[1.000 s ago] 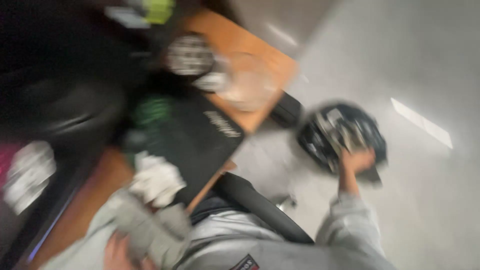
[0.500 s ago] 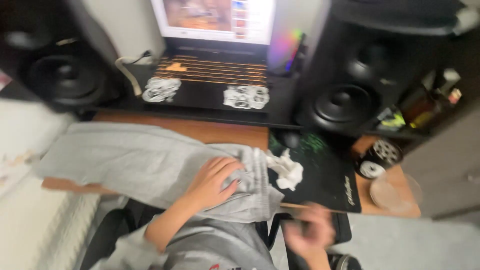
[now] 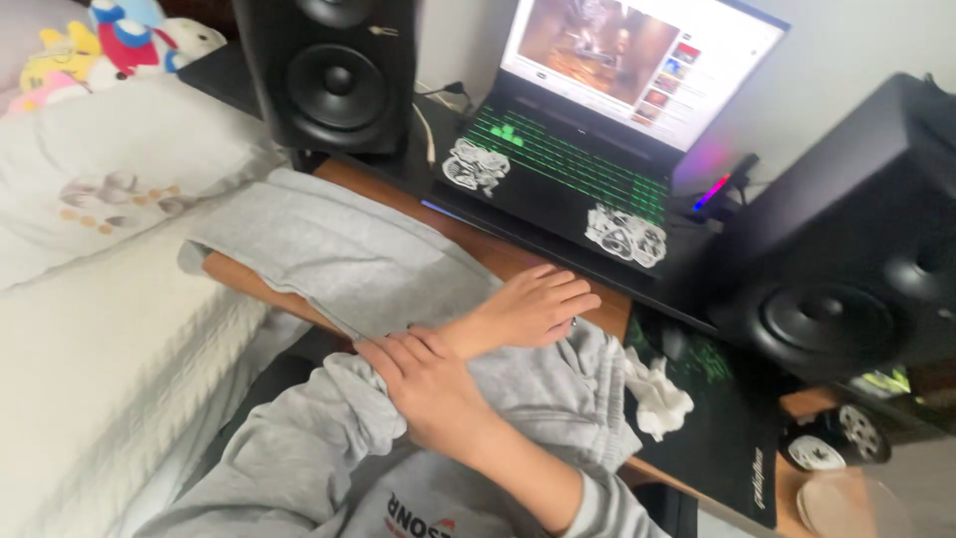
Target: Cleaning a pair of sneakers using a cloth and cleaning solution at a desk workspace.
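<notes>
A grey garment [image 3: 329,249] lies spread over the wooden desk [image 3: 508,257] in front of me. My left hand [image 3: 528,309] rests flat on it, fingers together and holding nothing. My right hand [image 3: 423,389] crosses over my left forearm, its fingers closed on the bunched cuff of my grey left sleeve [image 3: 339,418]. My left forearm is bare between the cuff and the hand.
An open laptop [image 3: 568,169] with green-lit keys stands behind the garment, between two black speakers [image 3: 329,70] [image 3: 846,289]. A crumpled white tissue [image 3: 657,399] lies on a black mat [image 3: 727,438]. A pillow [image 3: 110,169] and bed [image 3: 90,369] are at left.
My view has swung from the floor back to the desk. My right hand, out at the right before, has come in and gripped the left sleeve. The left hand stays on the garment.
</notes>
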